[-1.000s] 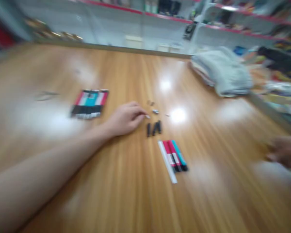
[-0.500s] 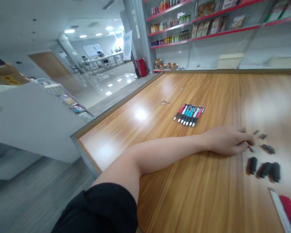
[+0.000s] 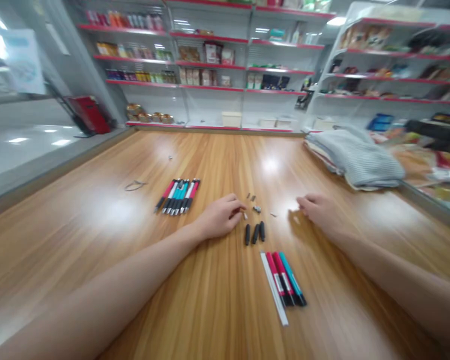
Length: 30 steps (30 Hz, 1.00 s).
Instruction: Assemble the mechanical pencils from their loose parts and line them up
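My left hand (image 3: 221, 218) rests on the table with its fingers curled, just left of some small metal pen parts (image 3: 257, 209). A tiny pale piece (image 3: 245, 216) shows at its fingertips; whether it is gripped I cannot tell. My right hand (image 3: 318, 211) is held low over the wood to the right, fingers pinched, with what is in them too small or blurred to name. Three black pen grips (image 3: 255, 234) lie between the hands. Nearer to me are red and blue pen barrels (image 3: 280, 270) beside thin white sticks (image 3: 273, 287).
Several finished-looking pens (image 3: 178, 196) lie in a row at left, near a thin loop (image 3: 135, 185). A folded grey cloth (image 3: 356, 155) sits at the back right. Stocked shelves (image 3: 210, 65) stand behind the wooden table (image 3: 210, 310).
My view has swung to the right, bringing my right hand and the pen barrels into sight. The left hand stays close to the small parts, fingers still curled.
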### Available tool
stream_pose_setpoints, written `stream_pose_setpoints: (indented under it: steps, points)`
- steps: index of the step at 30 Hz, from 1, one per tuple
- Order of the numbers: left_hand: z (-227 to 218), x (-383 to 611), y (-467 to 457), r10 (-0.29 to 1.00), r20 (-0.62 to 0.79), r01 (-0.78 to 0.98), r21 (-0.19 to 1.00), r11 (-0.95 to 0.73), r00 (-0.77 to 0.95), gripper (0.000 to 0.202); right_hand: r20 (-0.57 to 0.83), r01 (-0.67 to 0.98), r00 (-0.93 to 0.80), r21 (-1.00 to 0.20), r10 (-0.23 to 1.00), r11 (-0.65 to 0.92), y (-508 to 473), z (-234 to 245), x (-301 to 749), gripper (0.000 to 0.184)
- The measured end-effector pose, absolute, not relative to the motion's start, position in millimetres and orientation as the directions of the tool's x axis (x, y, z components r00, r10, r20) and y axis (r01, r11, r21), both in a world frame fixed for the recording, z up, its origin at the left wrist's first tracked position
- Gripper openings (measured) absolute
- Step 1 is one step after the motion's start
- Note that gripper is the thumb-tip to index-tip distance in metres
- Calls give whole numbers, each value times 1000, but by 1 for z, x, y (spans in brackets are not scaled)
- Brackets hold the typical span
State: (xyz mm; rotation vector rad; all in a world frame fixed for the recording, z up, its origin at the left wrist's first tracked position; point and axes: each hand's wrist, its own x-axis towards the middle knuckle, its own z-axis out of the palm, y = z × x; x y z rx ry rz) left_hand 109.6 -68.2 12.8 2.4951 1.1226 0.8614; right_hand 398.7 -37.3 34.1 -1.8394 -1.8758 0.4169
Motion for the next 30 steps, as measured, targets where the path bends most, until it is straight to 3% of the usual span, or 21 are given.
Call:
stream_pose_setpoints:
  steps: [2,4,7,10,15,18,22,30]
  points:
    - [11,107,-66,758,392,586,481,-652,521,20,174,817,70,-575,982,44,-44,31,394,38]
    - [11,105,-66,762,374,577,499,-646,530,17,243,757,21,-638,970,143,-48,25,376,40]
    - [13,105,-68,770,360,575,516,-635,527,14,310,703,-170,-627,935,336,-58,22,355,36]
    - [16,105,-71,771,355,588,503,-634,528,17,277,602,-387,-647,880,468,-68,26,358,33]
    - [23,102,-77,663,359,509,438,-741,657,17,39,496,-726,-663,687,562,-66,45,377,45]
    - [25,101,-80,591,311,454,412,-790,744,18,-216,596,-751,-628,624,500,-64,57,380,47]
    - [27,101,-81,572,297,437,413,-799,765,19,-562,725,-678,-617,473,306,-67,66,380,49]
    - [31,99,-80,499,292,361,416,-835,816,14,-653,724,-683,-664,329,186,-65,65,382,29]
